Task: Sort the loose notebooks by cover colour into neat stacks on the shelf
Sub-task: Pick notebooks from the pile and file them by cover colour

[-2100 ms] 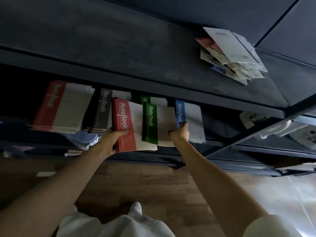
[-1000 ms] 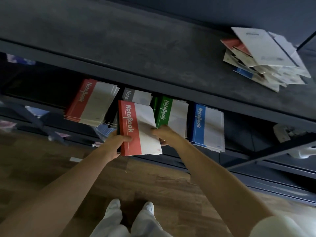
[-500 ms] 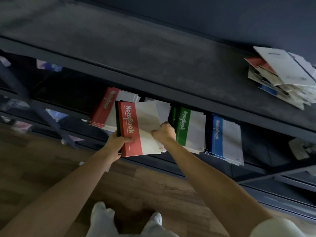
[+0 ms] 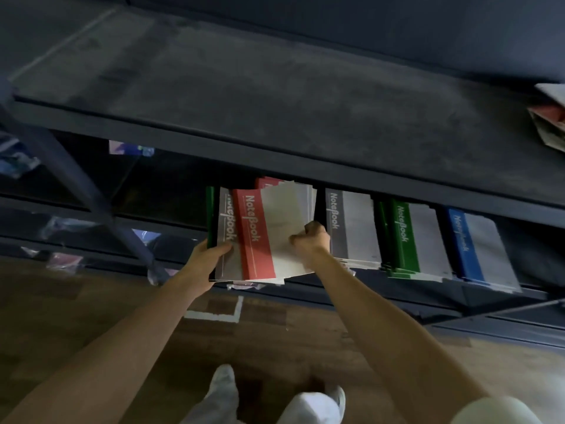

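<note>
Right hand [image 4: 309, 243] pinches the white side of the red notebook [image 4: 258, 237], fingers curled over its edge. It lies on top of a mixed bundle [image 4: 227, 240], which the left hand [image 4: 211, 255] grips at the spine side, just in front of the shelf [image 4: 535, 270]. The step seems to be peeling the red one off for the red stack [image 4: 269, 181] right behind; grey [image 4: 351, 224], green [image 4: 406, 237] and blue [image 4: 470, 246] stacks lie to the right. Next, it needs sliding squarely onto that stack, spines aligned.
</note>
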`<action>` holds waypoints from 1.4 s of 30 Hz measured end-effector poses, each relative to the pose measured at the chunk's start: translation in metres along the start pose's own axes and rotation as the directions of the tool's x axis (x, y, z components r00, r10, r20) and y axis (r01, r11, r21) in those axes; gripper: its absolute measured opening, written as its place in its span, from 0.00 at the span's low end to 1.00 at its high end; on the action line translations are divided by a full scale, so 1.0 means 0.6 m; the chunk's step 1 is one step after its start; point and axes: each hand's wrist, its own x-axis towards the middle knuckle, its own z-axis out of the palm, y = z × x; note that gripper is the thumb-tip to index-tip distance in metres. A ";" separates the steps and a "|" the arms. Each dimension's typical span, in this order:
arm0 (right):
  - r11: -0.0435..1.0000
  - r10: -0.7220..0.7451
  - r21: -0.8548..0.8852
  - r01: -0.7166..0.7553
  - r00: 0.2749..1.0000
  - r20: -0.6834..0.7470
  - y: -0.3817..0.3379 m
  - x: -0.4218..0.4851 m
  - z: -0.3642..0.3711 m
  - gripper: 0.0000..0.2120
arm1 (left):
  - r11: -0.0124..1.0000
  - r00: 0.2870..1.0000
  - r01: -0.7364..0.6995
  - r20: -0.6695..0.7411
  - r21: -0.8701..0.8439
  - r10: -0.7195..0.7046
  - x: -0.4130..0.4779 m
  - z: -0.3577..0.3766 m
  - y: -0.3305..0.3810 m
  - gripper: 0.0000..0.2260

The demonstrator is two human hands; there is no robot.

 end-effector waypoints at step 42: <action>1.000 0.009 -0.015 -0.010 0.998 -0.063 0.040 -0.029 -0.092 0.16 | 0.998 0.997 0.039 0.062 0.050 -0.042 0.029 0.155 -0.043 0.18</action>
